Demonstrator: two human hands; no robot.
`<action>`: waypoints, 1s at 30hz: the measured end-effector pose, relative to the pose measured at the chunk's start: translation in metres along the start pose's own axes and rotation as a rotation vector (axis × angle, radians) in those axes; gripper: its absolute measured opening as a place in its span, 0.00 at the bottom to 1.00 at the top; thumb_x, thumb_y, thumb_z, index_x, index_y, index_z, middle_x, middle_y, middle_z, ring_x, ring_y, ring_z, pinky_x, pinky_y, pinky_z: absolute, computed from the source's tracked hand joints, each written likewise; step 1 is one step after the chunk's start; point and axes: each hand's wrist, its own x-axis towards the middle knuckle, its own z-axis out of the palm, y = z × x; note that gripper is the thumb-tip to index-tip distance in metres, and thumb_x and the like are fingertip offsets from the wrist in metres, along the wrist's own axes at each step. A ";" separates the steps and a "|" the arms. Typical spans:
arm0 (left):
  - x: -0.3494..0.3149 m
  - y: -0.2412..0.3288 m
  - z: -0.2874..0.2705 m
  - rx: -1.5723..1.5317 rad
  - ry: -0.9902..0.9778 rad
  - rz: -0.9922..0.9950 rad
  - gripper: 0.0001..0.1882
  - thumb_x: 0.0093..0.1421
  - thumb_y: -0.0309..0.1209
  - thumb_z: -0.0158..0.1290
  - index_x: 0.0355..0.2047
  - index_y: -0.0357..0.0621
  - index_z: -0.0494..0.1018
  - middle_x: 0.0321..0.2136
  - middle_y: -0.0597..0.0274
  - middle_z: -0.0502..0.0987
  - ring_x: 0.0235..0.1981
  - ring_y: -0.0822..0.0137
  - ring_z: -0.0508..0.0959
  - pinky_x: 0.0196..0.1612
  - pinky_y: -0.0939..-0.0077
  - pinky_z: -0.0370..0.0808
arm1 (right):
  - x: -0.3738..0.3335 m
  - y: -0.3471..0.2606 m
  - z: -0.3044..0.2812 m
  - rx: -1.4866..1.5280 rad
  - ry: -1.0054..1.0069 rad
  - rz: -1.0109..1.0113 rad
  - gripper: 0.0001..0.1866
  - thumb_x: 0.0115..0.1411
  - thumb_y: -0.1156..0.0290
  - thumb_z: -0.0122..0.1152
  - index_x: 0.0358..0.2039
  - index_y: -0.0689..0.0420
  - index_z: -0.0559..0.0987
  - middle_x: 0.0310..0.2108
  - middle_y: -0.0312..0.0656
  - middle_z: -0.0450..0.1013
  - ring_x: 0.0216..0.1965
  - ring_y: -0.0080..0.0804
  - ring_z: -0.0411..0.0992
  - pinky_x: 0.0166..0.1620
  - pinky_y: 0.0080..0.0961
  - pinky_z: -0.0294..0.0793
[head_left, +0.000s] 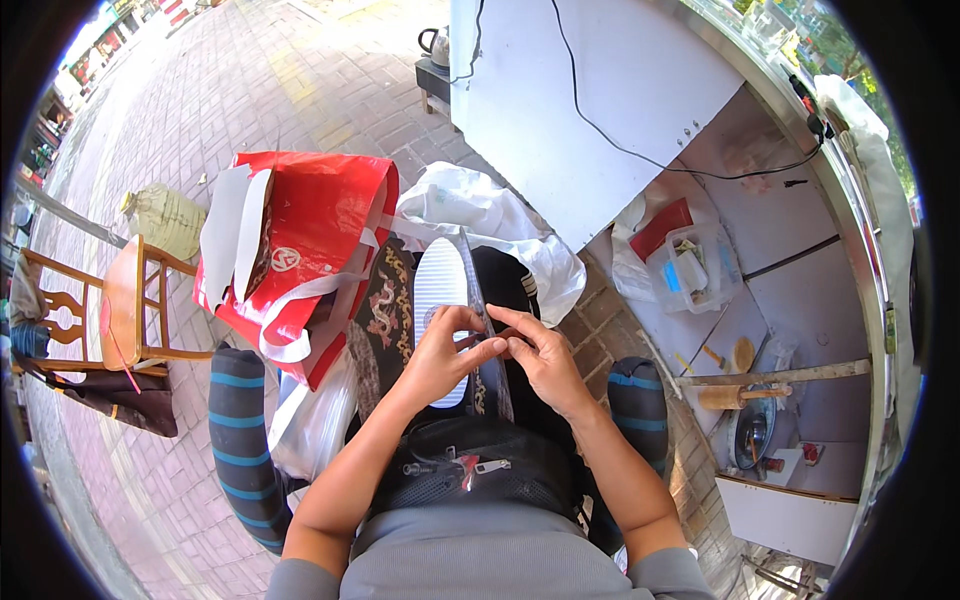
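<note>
On my lap lies a white ribbed shoe sole [440, 275], its long side pointing away from me. Against its right side stands a thin dark grey piece [474, 275], long like a sole and seen nearly edge-on. My left hand [446, 352] reaches across the white sole, its thumb and fingers closed at the grey piece's edge. From the other side my right hand [545, 362] pinches the same edge, and both thumbs nearly meet. Anything small between the fingertips is hidden. Dark floral cloth [385, 310] lies left of the sole, and a black waist bag [470, 465] sits at my belly.
A red shopping bag [335, 200] stands at left, near a wooden chair [125, 310] and a large plastic jug [168, 218]. White plastic bags [540, 260] lie beyond my lap. At right, a white cabinet [590, 110] with a cable adjoins shelves holding a clear container [700, 270] and a rolling pin [725, 397].
</note>
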 end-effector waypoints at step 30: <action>0.010 0.034 -0.012 0.313 0.160 -0.120 0.13 0.53 0.31 0.54 0.26 0.29 0.74 0.31 0.47 0.74 0.35 0.51 0.75 0.40 0.63 0.73 | -0.009 -0.020 0.014 -0.652 -0.127 -0.024 0.38 0.61 0.56 0.60 0.64 0.64 0.58 0.47 0.65 0.72 0.51 0.60 0.72 0.53 0.44 0.71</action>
